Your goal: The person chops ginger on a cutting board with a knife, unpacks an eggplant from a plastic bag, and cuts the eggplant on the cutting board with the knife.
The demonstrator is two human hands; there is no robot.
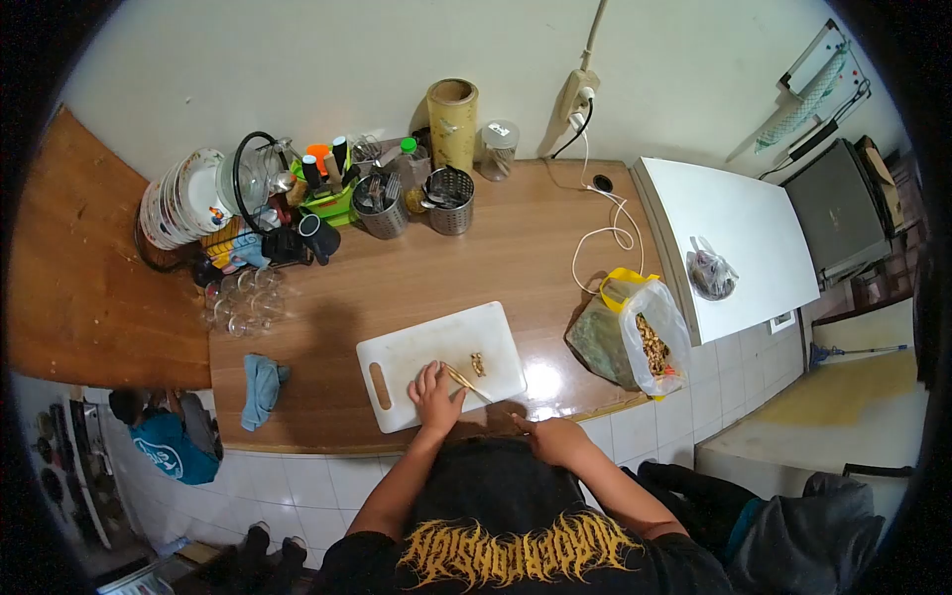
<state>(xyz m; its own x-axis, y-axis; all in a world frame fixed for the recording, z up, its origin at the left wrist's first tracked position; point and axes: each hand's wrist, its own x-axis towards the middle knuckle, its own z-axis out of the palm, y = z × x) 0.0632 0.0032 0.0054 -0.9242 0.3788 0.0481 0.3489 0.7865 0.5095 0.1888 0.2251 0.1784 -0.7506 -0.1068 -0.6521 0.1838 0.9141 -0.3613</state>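
A white cutting board (412, 362) lies tilted on the wooden table in front of me. My left hand (436, 399) rests on it, fingertips pressing a thin pale yellowish stalk (456, 375); its exact kind is unclear. Off the board's near right corner, my right hand (553, 438) is closed around the handle of a knife (482, 396). The narrow blade points left over the board, close to the stalk, and most of the handle is hidden by my fingers. Small brownish cut pieces (478, 364) lie on the board beyond the blade.
A plastic bag (674, 322) of brownish pieces stands right of the board. A blue cloth (263, 390) lies left. Utensil holders (383, 213), glasses (243, 302) and a plate rack (183, 203) line the back left. A white cable (625, 228) crosses the table. A person (174, 441) sits at lower left.
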